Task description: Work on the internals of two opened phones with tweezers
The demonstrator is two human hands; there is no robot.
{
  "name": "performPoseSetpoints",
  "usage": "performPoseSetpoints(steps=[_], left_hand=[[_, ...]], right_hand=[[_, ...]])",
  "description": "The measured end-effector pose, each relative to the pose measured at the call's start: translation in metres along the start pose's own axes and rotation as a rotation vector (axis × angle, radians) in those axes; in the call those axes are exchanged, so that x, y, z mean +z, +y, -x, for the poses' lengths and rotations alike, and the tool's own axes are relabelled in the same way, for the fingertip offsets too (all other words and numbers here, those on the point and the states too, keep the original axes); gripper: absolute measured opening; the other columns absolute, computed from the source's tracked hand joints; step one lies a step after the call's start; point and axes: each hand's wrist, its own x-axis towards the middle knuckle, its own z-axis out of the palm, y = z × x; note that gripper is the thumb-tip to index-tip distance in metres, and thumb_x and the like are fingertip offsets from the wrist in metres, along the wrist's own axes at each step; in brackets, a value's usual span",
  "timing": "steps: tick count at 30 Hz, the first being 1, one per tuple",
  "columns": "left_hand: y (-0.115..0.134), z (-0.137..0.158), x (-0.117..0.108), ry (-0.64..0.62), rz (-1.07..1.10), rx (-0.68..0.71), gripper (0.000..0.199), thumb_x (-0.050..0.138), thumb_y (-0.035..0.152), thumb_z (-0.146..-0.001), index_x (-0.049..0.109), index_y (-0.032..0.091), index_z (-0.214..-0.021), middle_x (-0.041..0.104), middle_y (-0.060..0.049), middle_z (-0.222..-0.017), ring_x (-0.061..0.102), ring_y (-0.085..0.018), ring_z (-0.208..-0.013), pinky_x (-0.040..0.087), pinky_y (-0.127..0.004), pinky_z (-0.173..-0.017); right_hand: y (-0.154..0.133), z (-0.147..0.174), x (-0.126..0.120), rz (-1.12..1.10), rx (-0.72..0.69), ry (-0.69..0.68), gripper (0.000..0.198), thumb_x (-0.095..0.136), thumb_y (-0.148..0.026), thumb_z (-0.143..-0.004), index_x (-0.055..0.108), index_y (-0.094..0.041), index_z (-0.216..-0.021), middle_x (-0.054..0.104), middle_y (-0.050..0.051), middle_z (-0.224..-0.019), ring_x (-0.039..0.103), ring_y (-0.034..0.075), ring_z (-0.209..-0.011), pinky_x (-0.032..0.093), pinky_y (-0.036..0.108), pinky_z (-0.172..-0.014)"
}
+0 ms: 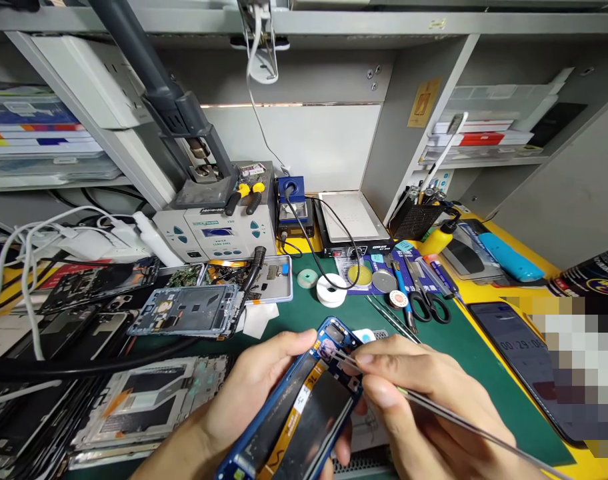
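Observation:
My left hand (pixel 257 387) grips a blue phone frame (pixel 279 407), with the thumb on its upper left edge and fingertips showing on the far right side. The frame is tilted, its open inside facing up. An orange flex cable (pixel 291 427) runs lengthwise along it. Between the thumb and fingers of my right hand (pixel 419 387) is a pair of thin metal tweezers (pixel 454 415). Their tips reach into the top end of the frame, near a small pinkish part (pixel 328 349). Whether the tips pinch anything is too small to tell.
Phone frames and panels (pixel 149 400) are stacked at left. Behind stand a rework station (pixel 219 233), a soldering stand (pixel 291 207) and a heating plate (pixel 354 220). Solder spools (pixel 331 290) and scissors (pixel 431 308) lie on the green mat (pixel 484 373); a phone (pixel 519 360) lies at right.

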Motion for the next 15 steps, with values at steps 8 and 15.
performPoseSetpoints(steps=[8,15], left_hand=[[0.0,0.002,-0.011,-0.027,0.056,-0.094,0.075,0.032,0.072,-0.092,0.076,0.012,-0.094,0.068,-0.006,-0.066,0.059,-0.018,-0.051,0.042,-0.029,-0.055],[0.005,0.006,-0.006,-0.008,0.024,-0.145,0.078,0.026,0.07,-0.095,0.072,0.012,-0.071,0.06,-0.005,-0.052,0.052,-0.014,-0.041,0.038,-0.024,-0.044]], right_hand=[[-0.001,-0.014,-0.005,0.03,-0.081,-0.201,0.019,0.057,-0.005,-0.09,0.058,-0.02,-0.101,0.075,0.003,-0.076,0.073,0.014,-0.063,0.061,0.021,-0.06],[-0.004,-0.022,-0.004,0.11,-0.088,-0.208,0.013,0.055,-0.011,-0.095,0.058,-0.022,-0.101,0.074,0.005,-0.073,0.072,0.018,-0.059,0.059,0.027,-0.052]])
